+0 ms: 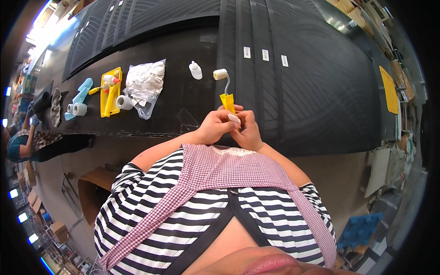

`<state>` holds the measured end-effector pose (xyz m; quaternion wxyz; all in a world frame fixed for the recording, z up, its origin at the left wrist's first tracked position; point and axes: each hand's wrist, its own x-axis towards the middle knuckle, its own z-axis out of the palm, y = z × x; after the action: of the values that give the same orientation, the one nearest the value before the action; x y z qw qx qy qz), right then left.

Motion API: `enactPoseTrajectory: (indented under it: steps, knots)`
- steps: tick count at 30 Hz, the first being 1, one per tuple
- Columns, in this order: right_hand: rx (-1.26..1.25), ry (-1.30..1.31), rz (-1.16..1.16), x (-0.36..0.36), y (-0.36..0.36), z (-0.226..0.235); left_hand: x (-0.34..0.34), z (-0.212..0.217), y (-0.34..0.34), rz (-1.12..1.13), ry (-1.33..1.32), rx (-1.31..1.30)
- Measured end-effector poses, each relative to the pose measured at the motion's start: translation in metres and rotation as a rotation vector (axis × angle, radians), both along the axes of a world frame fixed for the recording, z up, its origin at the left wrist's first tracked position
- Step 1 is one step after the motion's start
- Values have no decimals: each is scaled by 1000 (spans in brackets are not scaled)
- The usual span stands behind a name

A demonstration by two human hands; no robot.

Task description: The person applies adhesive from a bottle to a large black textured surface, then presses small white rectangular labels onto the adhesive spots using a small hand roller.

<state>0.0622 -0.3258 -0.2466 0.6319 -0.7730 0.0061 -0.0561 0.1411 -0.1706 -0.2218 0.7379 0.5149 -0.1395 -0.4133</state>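
Note:
Both my hands meet in front of my apron at the table's near edge. Between them stands a small paint roller with a yellow handle (227, 101), a bent wire and a white roller head (220, 74) pointing away from me. The fingers of my right hand (249, 130) are closed about the lower handle, which is partly hidden. My left hand (211, 127) is closed too, its thumb against a small white piece (233, 118) beside the handle; what the piece is I cannot make out. Beyond the hands, a white squeeze bottle (195, 70) stands on the table.
On the left lie a clear plastic bag (145, 85), a yellow roller tray (109, 107) with tools, tape rolls (123, 102) and a blue cloth (83, 91). Large black panels (316, 91) with white labels cover the right. A co-worker (25, 142) is at far left.

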Motion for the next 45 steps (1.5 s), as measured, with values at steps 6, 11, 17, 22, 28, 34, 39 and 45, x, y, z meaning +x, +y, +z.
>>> enactPoseTrajectory:
  steps: [6,11,17,22,28,34,39,45]
  knots:
    - [-48,-78,-14,64,1,-6,0,-12,42,458,-570,81]
    - [-220,-201,-114,144,31,-14,-9,-30,84,627,-431,124]
    - [-459,-91,-141,207,68,-35,-7,-39,99,686,-417,150]
    - [308,22,5,201,40,-32,8,-45,99,702,-530,197]
    - [387,151,-138,190,-79,-4,30,-68,75,693,-631,241]
    - [361,161,-316,221,-127,-6,34,-60,63,658,-820,470]
    - [267,50,-273,254,-102,-5,36,-63,61,681,-849,509]
    - [-273,-62,-283,263,-87,-9,35,-62,60,681,-837,557]
